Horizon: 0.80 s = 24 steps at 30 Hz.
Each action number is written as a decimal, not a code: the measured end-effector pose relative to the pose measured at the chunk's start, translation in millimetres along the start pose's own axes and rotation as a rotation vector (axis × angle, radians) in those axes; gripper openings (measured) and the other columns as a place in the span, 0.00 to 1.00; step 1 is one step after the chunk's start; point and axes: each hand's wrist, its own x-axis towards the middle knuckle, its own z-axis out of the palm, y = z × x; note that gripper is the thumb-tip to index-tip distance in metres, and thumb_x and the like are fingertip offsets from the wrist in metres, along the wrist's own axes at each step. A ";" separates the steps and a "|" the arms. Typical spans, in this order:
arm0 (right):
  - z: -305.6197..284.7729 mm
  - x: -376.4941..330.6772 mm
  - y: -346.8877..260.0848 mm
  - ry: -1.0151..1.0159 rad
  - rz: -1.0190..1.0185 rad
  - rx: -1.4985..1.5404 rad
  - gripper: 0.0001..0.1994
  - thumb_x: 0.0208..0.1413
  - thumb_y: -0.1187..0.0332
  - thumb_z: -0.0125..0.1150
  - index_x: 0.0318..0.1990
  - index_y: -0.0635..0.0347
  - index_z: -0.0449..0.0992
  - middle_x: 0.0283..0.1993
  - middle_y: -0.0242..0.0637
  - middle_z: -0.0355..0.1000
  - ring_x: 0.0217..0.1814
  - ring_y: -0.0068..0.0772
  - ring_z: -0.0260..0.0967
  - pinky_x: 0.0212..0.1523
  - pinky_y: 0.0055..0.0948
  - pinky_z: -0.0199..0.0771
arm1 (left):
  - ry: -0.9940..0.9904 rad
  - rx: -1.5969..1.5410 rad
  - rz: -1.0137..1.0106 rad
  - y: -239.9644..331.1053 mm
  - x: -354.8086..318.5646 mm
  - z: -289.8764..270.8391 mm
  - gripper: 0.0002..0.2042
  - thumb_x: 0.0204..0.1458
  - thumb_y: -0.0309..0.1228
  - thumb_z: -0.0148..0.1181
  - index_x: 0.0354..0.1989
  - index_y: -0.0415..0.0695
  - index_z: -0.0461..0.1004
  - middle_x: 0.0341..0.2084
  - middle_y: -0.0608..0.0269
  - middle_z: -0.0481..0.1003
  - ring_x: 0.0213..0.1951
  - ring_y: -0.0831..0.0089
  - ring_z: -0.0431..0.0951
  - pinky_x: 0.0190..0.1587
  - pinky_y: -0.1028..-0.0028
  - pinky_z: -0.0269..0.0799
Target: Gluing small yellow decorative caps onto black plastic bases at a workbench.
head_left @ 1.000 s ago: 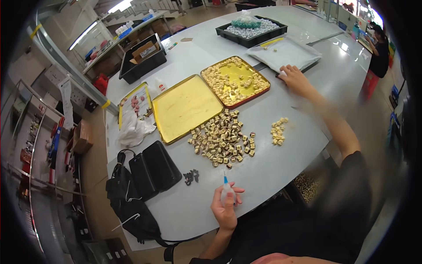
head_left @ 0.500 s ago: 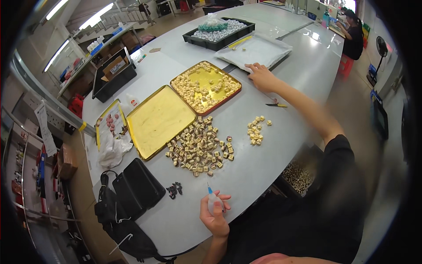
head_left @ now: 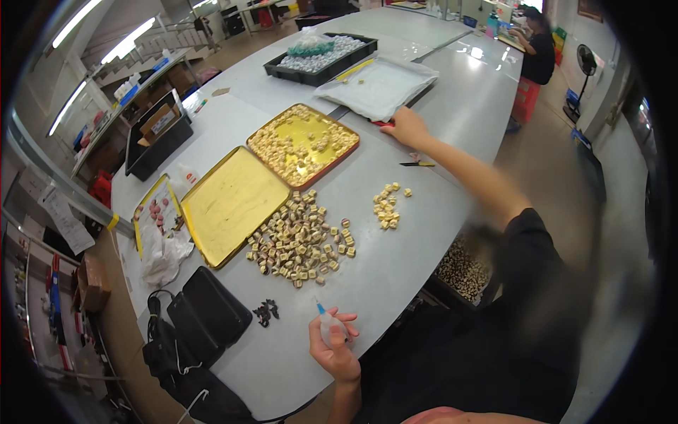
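My left hand point(head_left: 336, 353) is closed around a small translucent squeeze bottle point(head_left: 332, 332) with a blue needle tip, held upright above the table's near edge. My right hand point(head_left: 408, 128) reaches far across the table with its fingers curled at the near corner of a tray covered in white plastic point(head_left: 378, 88). A bit of red point(head_left: 385, 124) shows at its fingertips; its kind is unclear. In front of the left hand lies a heap of small cream-and-brown cubes point(head_left: 296, 244). A smaller group of pale cubes point(head_left: 387, 205) sits to its right.
Several pale pieces lie in a yellow tray point(head_left: 339, 161); a yellow lid-like tray point(head_left: 236, 205) adjoins it. A black case point(head_left: 212, 311), dark scraps point(head_left: 265, 311) and a dark-and-yellow tool point(head_left: 418, 164) are on the table. A bin of pieces point(head_left: 460, 272) stands below the right edge. Another person sits far right.
My right hand has gone from lying with fingers stretched on the covered tray's edge to curled fingers at its corner, where red now shows. The whole view has shifted slightly.
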 end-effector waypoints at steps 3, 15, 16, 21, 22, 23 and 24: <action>2.0 1.8 -4.3 -0.030 -0.003 0.140 0.10 0.40 0.67 0.60 0.28 0.65 0.74 0.36 0.46 0.70 0.39 0.43 0.68 0.40 0.36 0.68 | 0.028 0.032 0.021 -1.3 -1.1 -4.4 0.17 0.54 0.39 0.47 0.40 0.34 0.66 0.25 0.56 0.73 0.18 0.81 0.64 0.23 0.83 0.59; -20.5 -1.6 -12.6 -0.296 -0.251 -0.084 0.11 0.52 0.68 0.48 0.40 0.66 0.66 0.31 0.51 0.70 0.34 0.50 0.68 0.34 0.38 0.67 | -0.137 0.052 -0.099 4.2 1.2 1.6 0.21 0.55 0.37 0.49 0.49 0.31 0.65 0.25 0.54 0.76 0.14 0.85 0.63 0.16 0.85 0.55; -29.4 -9.3 -21.0 -0.262 -0.269 0.018 0.11 0.54 0.67 0.46 0.39 0.66 0.66 0.30 0.50 0.70 0.31 0.46 0.68 0.32 0.36 0.67 | -0.124 0.057 -0.105 4.7 -0.1 0.4 0.21 0.55 0.37 0.49 0.49 0.31 0.65 0.25 0.54 0.76 0.14 0.85 0.63 0.16 0.85 0.55; -76.7 -103.6 -52.7 -0.345 -0.165 0.903 0.15 0.59 0.60 0.43 0.37 0.65 0.66 0.21 0.33 0.64 0.22 0.19 0.60 0.22 0.20 0.58 | -0.180 0.068 -0.073 2.2 -5.2 -1.3 0.19 0.54 0.33 0.50 0.49 0.31 0.66 0.24 0.54 0.76 0.14 0.85 0.63 0.16 0.85 0.54; -82.0 -133.5 -60.2 -0.323 -0.160 1.124 0.15 0.59 0.59 0.43 0.35 0.64 0.67 0.19 0.27 0.61 0.21 0.13 0.56 0.20 0.16 0.53 | -0.214 0.063 -0.071 2.5 -5.8 -1.5 0.19 0.53 0.32 0.51 0.48 0.30 0.66 0.24 0.55 0.76 0.14 0.86 0.63 0.16 0.86 0.55; -97.3 -164.8 -69.2 -0.369 -0.061 1.201 0.16 0.59 0.57 0.43 0.34 0.64 0.67 0.18 0.25 0.58 0.20 0.13 0.53 0.19 0.16 0.50 | -0.256 0.052 -0.072 3.2 -5.8 0.3 0.18 0.52 0.31 0.52 0.48 0.30 0.67 0.24 0.55 0.76 0.14 0.86 0.63 0.17 0.86 0.55; -106.5 -192.4 -80.5 -0.429 0.032 1.290 0.18 0.59 0.55 0.42 0.33 0.63 0.68 0.16 0.23 0.56 0.19 0.13 0.51 0.19 0.15 0.47 | -0.255 0.055 -0.089 3.8 -6.7 -0.3 0.18 0.52 0.31 0.52 0.48 0.30 0.67 0.24 0.55 0.76 0.14 0.86 0.63 0.17 0.86 0.55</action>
